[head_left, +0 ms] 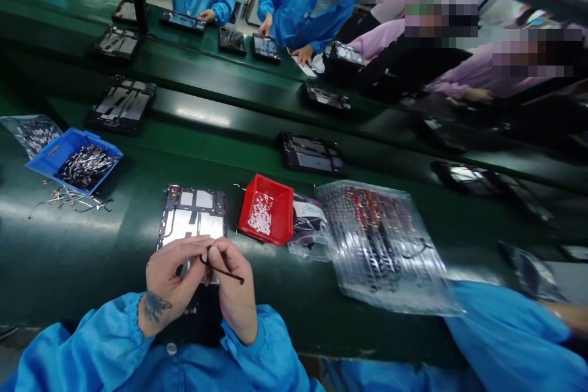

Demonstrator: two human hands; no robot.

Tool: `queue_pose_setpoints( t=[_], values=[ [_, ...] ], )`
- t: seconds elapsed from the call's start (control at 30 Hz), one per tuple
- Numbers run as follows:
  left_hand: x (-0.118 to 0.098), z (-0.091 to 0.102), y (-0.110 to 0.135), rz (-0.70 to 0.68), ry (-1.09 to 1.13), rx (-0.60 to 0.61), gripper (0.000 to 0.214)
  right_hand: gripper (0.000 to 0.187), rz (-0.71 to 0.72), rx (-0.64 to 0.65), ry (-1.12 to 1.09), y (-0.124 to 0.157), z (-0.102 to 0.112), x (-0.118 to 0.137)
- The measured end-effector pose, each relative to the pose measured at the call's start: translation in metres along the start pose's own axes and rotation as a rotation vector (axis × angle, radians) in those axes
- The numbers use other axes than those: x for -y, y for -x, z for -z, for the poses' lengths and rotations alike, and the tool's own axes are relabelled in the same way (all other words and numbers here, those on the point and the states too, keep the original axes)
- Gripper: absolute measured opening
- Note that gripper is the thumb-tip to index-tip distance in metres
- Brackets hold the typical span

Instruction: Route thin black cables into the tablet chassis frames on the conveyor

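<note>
My left hand (172, 278) and my right hand (234, 288) are raised together, their fingers pinching a thin black cable (223, 271) over the near edge of an open tablet housing (192, 217). The hands hide the lower part of that housing. To the right of it stands a red plastic bin (266, 209) holding small white parts. Beyond the bin lies a clear bubble bag (381, 245) of red-and-black strips. A blue plastic bin (73, 159) full of small cables sits at the far left, with loose cables (68, 201) beside it.
A dark green conveyor belt (82, 257) runs across the view, with several more tablet housings on the belts beyond. Co-workers in blue and pink smocks sit across the line. A blue-sleeved arm (505, 324) lies at the lower right.
</note>
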State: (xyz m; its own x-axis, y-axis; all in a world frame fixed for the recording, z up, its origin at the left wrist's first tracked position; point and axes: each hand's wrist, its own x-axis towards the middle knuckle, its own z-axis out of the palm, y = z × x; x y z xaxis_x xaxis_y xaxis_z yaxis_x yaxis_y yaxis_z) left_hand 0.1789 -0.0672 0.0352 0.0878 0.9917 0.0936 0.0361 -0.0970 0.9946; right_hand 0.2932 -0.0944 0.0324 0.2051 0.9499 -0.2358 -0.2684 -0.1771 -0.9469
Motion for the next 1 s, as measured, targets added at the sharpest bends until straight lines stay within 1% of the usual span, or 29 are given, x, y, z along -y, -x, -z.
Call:
queue_pose_setpoints(
  t=[0.17,0.23,0.3,0.37,0.47,0.53,0.6,0.63,0.67,0.7,0.77,0.83,0.87,0.93,1.0],
  values=[
    [0.002,0.000,0.002,-0.010,-0.002,0.014,0.017,0.032,-0.022,0.006,-0.007,-0.002,-0.002,-0.002],
    [0.001,-0.001,0.003,0.024,0.016,0.004,0.013,0.037,-0.005,0.014,0.019,-0.006,-0.003,-0.007],
    [0.000,-0.005,0.002,0.105,0.076,-0.018,0.008,0.041,0.008,0.019,0.041,-0.009,-0.005,-0.012],
    [-0.001,-0.008,0.000,0.213,0.170,-0.037,0.008,0.042,0.016,0.000,0.067,-0.012,-0.006,-0.015],
    [-0.003,-0.011,-0.009,0.367,0.318,-0.055,0.018,0.044,0.055,-0.031,0.156,-0.010,-0.002,-0.014],
    [-0.004,-0.012,-0.019,0.460,0.380,-0.043,0.025,0.044,0.063,-0.035,0.173,-0.010,0.008,-0.007],
    [-0.004,-0.015,-0.032,0.525,0.392,0.051,0.031,0.037,0.087,-0.085,0.137,-0.012,0.022,0.008],
    [-0.005,-0.018,-0.039,0.537,0.385,0.122,0.034,0.034,0.105,-0.119,0.110,-0.014,0.030,0.017],
    [-0.006,-0.022,-0.044,0.537,0.374,0.204,0.036,0.035,0.114,-0.139,0.080,-0.017,0.038,0.028],
    [-0.007,-0.028,-0.049,0.525,0.361,0.281,0.038,0.039,0.101,-0.128,0.046,-0.020,0.046,0.039],
    [-0.008,-0.042,-0.054,0.478,0.344,0.392,0.040,0.042,0.032,-0.054,-0.040,-0.029,0.060,0.059],
    [-0.007,-0.057,-0.057,0.430,0.322,0.474,0.039,0.035,0.006,-0.027,-0.113,-0.037,0.073,0.072],
    [-0.007,-0.063,-0.059,0.411,0.303,0.505,0.038,0.032,0.028,-0.048,-0.127,-0.040,0.078,0.076],
    [-0.007,-0.075,-0.063,0.380,0.265,0.554,0.035,0.029,0.119,-0.115,-0.100,-0.044,0.089,0.081],
    [-0.008,-0.085,-0.068,0.367,0.234,0.607,0.031,0.026,0.175,-0.130,-0.041,-0.045,0.098,0.084]
  ],
)
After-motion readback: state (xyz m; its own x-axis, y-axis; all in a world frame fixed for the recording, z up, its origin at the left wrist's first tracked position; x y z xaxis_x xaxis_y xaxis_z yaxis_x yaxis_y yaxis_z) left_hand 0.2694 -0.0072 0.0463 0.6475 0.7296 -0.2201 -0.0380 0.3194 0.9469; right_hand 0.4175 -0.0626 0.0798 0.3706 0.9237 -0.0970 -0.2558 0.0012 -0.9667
